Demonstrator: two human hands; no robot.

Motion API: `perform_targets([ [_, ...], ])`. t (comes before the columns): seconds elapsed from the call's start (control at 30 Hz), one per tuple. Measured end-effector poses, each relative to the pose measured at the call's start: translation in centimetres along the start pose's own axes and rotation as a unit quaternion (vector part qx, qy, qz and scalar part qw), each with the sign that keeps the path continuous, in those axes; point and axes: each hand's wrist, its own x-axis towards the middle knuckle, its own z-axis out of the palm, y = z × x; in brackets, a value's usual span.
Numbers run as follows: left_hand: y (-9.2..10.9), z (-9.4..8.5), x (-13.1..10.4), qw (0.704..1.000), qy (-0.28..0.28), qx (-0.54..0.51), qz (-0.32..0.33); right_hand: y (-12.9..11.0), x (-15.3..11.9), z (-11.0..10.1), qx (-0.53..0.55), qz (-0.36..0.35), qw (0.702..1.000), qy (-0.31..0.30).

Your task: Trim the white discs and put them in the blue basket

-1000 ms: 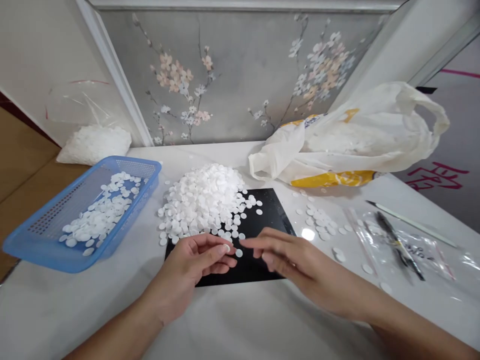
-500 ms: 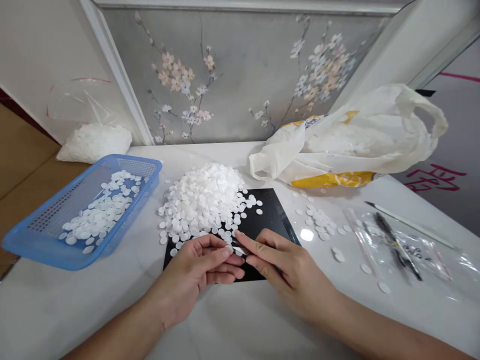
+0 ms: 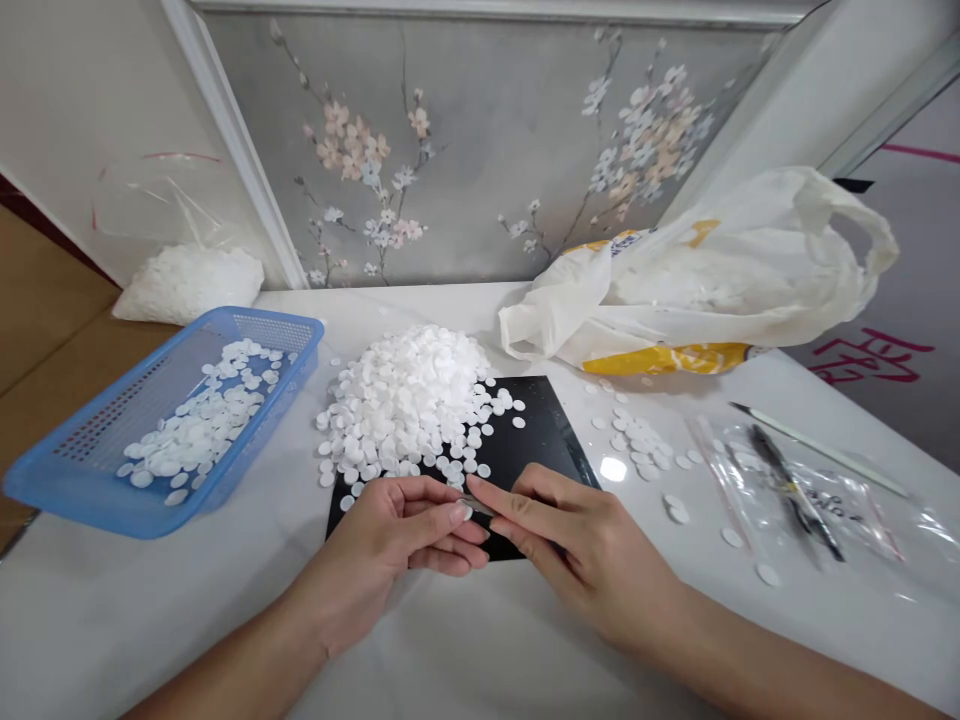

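Observation:
Between thumb and fingers my left hand (image 3: 420,525) pinches a small white disc (image 3: 464,508). My right hand (image 3: 574,525) grips a thin, flat metallic blade (image 3: 480,507), and its end meets the edge of that disc. Most of the blade is covered by my fingers. Both hands are over the front of a black mat (image 3: 529,450). Just beyond them rises a large heap of white plastic discs (image 3: 412,395), with loose ones spilling onto the mat.
On the left stands a blue basket (image 3: 142,390) partly filled with discs, near a clear bag of white pieces (image 3: 191,283). At right lie scattered discs (image 3: 641,440), a black pen (image 3: 795,490), a zip bag (image 3: 862,520), a white pencil-like stick (image 3: 821,450) and a white plastic bag (image 3: 690,290).
The blade in my right hand has tilted and come against the disc in my left fingers. My hands shifted only slightly; the heap and the basket look the same.

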Motion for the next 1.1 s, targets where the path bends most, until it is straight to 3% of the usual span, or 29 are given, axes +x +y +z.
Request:
perform_targets([
  [1.1,0.26,0.11,0.01,1.000,-0.007,0.022,-0.003,-0.04,-0.21,0.18,0.023,0.008,1.000,-0.008],
])
